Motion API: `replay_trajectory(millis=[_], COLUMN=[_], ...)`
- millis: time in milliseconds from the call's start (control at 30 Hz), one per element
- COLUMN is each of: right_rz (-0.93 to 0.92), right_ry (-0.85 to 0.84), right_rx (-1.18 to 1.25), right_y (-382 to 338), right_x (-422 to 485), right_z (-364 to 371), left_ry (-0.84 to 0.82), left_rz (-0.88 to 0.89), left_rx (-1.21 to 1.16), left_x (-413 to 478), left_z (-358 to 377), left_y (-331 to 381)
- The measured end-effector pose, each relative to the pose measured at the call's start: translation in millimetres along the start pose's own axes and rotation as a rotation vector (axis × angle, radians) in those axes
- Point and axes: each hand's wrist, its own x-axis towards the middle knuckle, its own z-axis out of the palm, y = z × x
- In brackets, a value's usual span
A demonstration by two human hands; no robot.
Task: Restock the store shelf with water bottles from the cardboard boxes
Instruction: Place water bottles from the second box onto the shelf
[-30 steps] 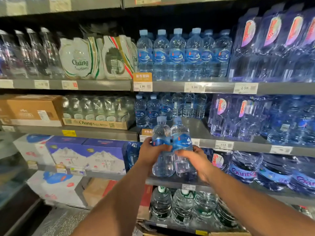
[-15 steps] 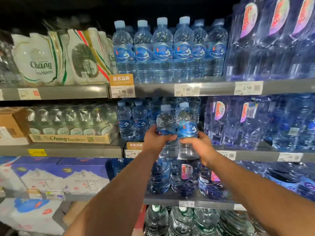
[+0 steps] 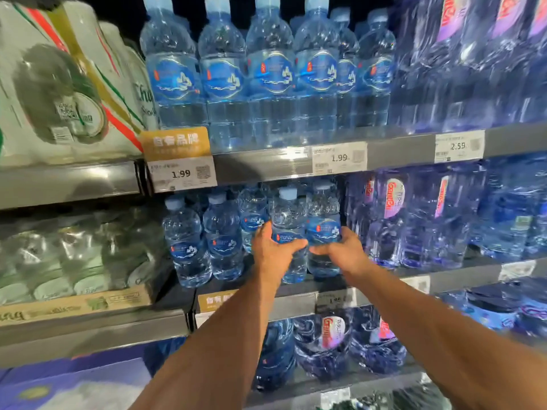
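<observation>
Two clear water bottles with blue labels and pale blue caps stand side by side on the middle shelf [image 3: 299, 306]. My left hand [image 3: 273, 253] grips the left bottle [image 3: 288, 214] around its label. My right hand [image 3: 340, 253] grips the right bottle [image 3: 324, 211] the same way. Their bases sit at or just above the shelf surface, to the right of a row of matching bottles [image 3: 204, 241]. No cardboard box is in view.
The upper shelf [image 3: 266, 164] carries a row of larger blue-label bottles [image 3: 272, 75]. Wrapped purple-label bottle packs [image 3: 414, 220] fill the right side. Green-label packs [image 3: 74, 255] in a tray sit at left. Price tags line the shelf edges.
Both hands have carried the two bottles up and forward from below the shelf edge into the middle shelf. The camera has moved closer to the shelves.
</observation>
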Motion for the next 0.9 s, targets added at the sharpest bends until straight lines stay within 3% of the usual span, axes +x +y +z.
replay_trajectory(millis=[300, 533, 900], right_rz=[-0.06, 0.033, 0.034], right_ry=[0.061, 0.264, 0.343], right_rx=[-0.006, -0.445, -0.5], right_y=[20.9, 30.9, 33.3], right_x=[26.9, 37.0, 57.6], right_z=[14.4, 23.2, 36.0], left_ry=[0.129, 0.196, 0.247], left_rz=[-0.03, -0.21, -0.181], left_rx=[-0.104, 0.194, 0.314], left_x=[14.4, 10.4, 30.5], left_z=[20.1, 26.3, 36.1], left_y=[-17.4, -23.7, -24.5])
